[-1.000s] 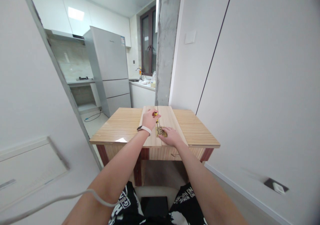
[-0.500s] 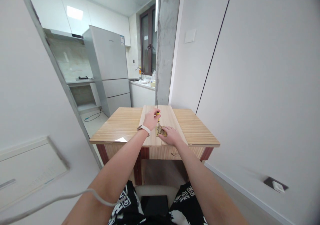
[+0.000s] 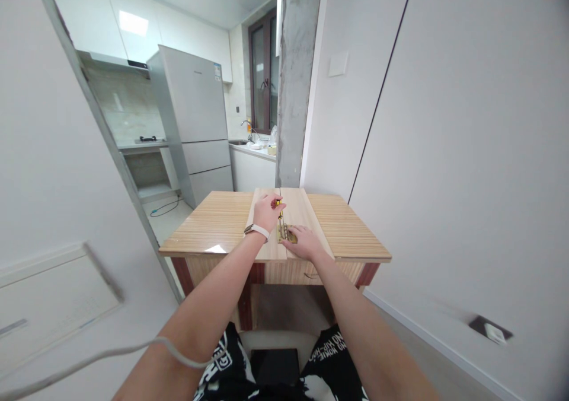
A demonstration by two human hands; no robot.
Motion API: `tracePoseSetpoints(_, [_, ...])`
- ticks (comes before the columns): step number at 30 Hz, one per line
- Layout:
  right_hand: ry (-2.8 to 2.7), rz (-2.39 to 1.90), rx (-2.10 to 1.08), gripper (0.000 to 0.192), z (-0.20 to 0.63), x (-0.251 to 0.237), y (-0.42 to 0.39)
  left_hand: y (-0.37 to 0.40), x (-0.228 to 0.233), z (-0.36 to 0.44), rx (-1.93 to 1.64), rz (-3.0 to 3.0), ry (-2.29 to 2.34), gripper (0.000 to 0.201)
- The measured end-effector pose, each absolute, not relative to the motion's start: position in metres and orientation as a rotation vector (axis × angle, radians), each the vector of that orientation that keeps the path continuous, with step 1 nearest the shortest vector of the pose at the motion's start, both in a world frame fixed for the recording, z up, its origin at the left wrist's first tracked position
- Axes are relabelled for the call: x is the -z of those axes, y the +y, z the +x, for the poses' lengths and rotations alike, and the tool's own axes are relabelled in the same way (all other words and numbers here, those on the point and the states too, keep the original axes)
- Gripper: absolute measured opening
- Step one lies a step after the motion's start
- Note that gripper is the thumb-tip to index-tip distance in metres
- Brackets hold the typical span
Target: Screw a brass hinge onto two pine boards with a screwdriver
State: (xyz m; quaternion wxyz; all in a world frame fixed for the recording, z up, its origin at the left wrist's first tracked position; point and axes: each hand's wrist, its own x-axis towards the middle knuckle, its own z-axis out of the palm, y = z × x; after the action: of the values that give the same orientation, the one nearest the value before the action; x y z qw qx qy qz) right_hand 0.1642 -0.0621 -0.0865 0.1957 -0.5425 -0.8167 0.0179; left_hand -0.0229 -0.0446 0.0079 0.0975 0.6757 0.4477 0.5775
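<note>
My left hand (image 3: pixel 267 212), with a white wristband, is closed around a small yellow-and-black screwdriver (image 3: pixel 278 204) held upright over a brass hinge (image 3: pixel 283 232). The hinge lies across the seam of two light wooden boards (image 3: pixel 296 208) laid side by side on a wooden table (image 3: pixel 213 226). My right hand (image 3: pixel 303 241) rests flat on the right board, its fingers touching the hinge's right edge and covering part of it. The screwdriver's tip is hidden behind my left hand.
White walls stand close on both sides, and a grey concrete pillar (image 3: pixel 297 80) rises behind the table. A doorway at the left leads to a kitchen with a silver fridge (image 3: pixel 195 122). A white cable (image 3: pixel 89 359) hangs across my left arm.
My left hand has shifted slightly on the screwdriver handle, as if turning it in place. The right hand and hinge have stayed where they were.
</note>
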Motion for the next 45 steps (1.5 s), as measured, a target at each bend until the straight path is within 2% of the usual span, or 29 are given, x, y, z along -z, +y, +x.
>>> tracePoseSetpoints(4, [-2.285,-1.516,-0.052,0.066,0.1640,0.0861,-0.0632,-0.0420,-0.0076,-0.0258,-1.652,2.045,1.251,0.018])
tracePoseSetpoints(9, [-2.289,-1.509,-0.032,0.065,0.1633,0.0855,-0.0640,-0.0397,-0.0050,-0.0241,-1.578,2.074,1.115,0.044])
tracePoseSetpoints(16, [-2.297,-1.516,-0.027,0.066,0.1636,0.0861,-0.0630,-0.0435,-0.0027,-0.0277,-1.654,2.038,1.155,0.023])
tracePoseSetpoints(24, [-2.304,-1.514,-0.046,0.067,0.1639,0.0844,-0.0635,-0.0434,-0.0054,-0.0276,-1.666,2.072,1.349,0.023])
tracePoseSetpoints(28, [-2.298,-1.510,-0.034,0.067,0.1638,0.0848,-0.0633,-0.0431,-0.0055,-0.0275,-1.621,2.110,1.261,0.025])
tracePoseSetpoints(33, [-2.294,-1.508,-0.027,0.065,0.1638,0.0859,-0.0626,-0.0430,-0.0046,-0.0286,-1.566,2.064,1.122,0.037])
tracePoseSetpoints(39, [-2.300,-1.523,-0.052,0.067,0.1640,0.0836,-0.0637,-0.0460,-0.0023,-0.0307,-1.656,2.022,1.189,0.022])
tracePoseSetpoints(45, [-2.300,-1.542,-0.062,0.067,0.1636,0.0822,-0.0651,-0.0460,-0.0028,-0.0320,-1.707,2.061,1.367,0.023])
